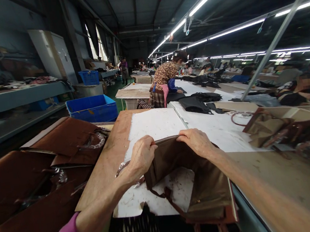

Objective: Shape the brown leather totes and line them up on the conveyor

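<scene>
A brown bag piece (211, 184) with an olive-brown lining hangs over the near edge of the work table, its opening toward me. My left hand (143, 153) pinches the piece's upper edge on the left. On the right, my right hand (197, 141) pinches the same edge between thumb and fingers. The edge is stretched between the two hands. Under it lies white paper (156, 125) with dark specks, on a brown board (113, 143). A handle wrapped in clear plastic (123, 167) shows beside my left wrist.
Brown leather-like bag pieces (61, 138) are piled at the left. Behind them stands a blue bin (92, 108). More lined bags (269, 128) lie on the right. Ahead, a person in a leopard-print top (164, 75) bends over a table with black pieces (198, 101).
</scene>
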Demonstrator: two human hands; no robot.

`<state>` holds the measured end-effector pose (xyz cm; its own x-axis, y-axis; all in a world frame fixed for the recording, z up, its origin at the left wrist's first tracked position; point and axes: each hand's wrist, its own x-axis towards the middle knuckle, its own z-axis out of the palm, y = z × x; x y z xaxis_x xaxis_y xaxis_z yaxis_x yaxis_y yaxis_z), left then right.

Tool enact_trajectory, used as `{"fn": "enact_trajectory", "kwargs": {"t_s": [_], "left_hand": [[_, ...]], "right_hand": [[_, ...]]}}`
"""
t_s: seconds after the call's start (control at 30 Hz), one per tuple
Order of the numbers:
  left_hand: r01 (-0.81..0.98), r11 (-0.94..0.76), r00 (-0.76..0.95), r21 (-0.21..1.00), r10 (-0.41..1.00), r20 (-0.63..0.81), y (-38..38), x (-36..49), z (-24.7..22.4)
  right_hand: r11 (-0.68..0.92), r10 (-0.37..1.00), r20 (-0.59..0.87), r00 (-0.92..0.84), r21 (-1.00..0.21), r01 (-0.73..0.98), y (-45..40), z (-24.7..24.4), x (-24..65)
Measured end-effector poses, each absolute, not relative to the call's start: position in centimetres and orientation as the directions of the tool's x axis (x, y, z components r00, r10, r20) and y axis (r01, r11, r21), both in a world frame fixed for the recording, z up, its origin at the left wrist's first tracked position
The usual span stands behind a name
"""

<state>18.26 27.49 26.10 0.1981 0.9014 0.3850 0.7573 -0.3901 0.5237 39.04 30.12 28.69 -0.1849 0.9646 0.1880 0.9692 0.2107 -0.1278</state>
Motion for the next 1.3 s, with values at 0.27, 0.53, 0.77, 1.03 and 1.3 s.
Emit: {"fn": "enact_trajectory", "kwargs": {"t_s": [0.27,0.53,0.77,1.03,1.3], "left_hand": [[0.699,-0.366,0.152,0.614,0.915,0.373,28.0,17.9,25.6],[0.489,-0.21,0.144,0.846,0.977,0.159,29.7,17.6,25.1],[0.576,-0.246,0.105,0.78,0.968,0.228,29.8,18.0,25.4],[0.55,-0.258,0.171,0.794,0.966,0.195,30.3,18.1,25.9],[0.792,-0.259,0.215,0.552,0.966,0.144,30.1,19.2,28.0]], "right_hand": [[0.205,0.961,0.211,-0.18,-0.103,0.973,30.3,28.3,39.2],[0.184,0.974,0.169,-0.152,-0.194,0.964,30.3,28.7,39.2],[0.18,0.977,0.156,-0.147,-0.222,0.958,30.5,28.8,39.2],[0.176,0.977,0.157,-0.141,-0.239,0.955,30.5,28.9,39.2],[0.158,0.978,0.17,-0.122,-0.22,0.963,30.4,28.9,39.0]]}}
